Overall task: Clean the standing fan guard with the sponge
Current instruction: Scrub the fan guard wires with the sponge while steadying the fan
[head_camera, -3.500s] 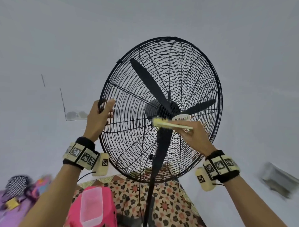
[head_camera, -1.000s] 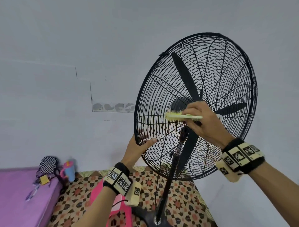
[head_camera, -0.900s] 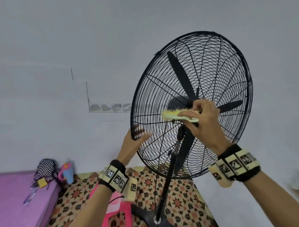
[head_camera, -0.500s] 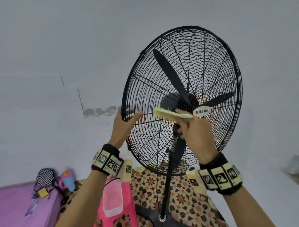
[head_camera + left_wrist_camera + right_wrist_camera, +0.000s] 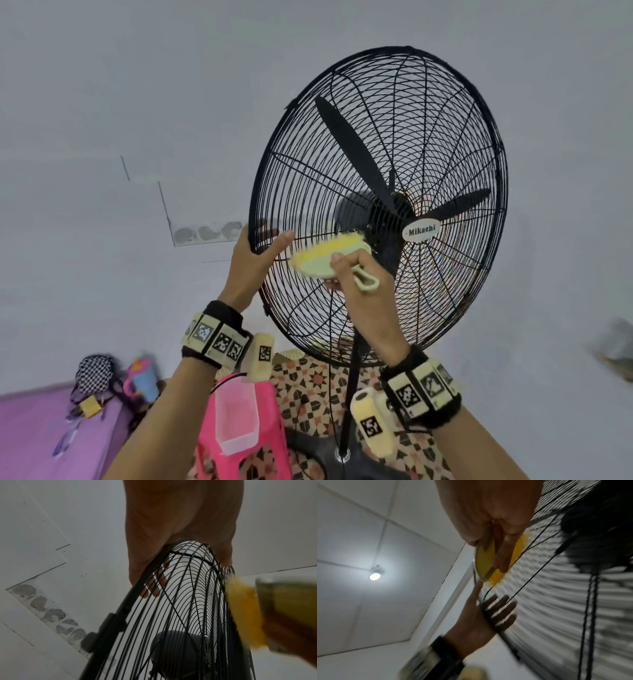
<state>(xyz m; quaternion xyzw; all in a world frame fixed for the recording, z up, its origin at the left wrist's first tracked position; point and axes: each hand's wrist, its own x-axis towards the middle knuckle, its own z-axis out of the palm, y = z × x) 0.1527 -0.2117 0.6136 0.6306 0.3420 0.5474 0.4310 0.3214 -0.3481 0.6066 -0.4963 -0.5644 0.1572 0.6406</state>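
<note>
Head view first, and nearest to us sits a pink plastic stool point(image 5: 239, 448) with a clear tub point(image 5: 236, 419) on it, over a patterned floor mat point(image 5: 308, 383). Up from there, our right hand point(image 5: 363, 291) has its fingers curled round the pale green handle of the sponge point(image 5: 325, 257), a yellow-bristled scrubber, thumb on its back and the bristles laid against the wires of the fan guard point(image 5: 472, 137), left of the hub and low on the grille. Just beside it our left hand point(image 5: 250, 263) clamps the guard's left rim: thumb pressed on the front wires, the other fingers wrapped round behind.

From the left wrist we see those fingers point(image 5: 150, 586) lying close together behind the wires, palm on the rim, the scrubber blurred at the right edge. From the right wrist, two fingers point(image 5: 505, 553) stretch along the scrubber's side and pinch it against the thumb.

Further back, the "Mikachi" badge point(image 5: 422, 231) marks the hub, the black blades point(image 5: 352, 150) behind the grille. Far left, a purple bed point(image 5: 30, 435) with a checkered pouch point(image 5: 94, 371), a blue cup point(image 5: 144, 378) just right of it, and the grey wall point(image 5: 137, 102) beyond.
</note>
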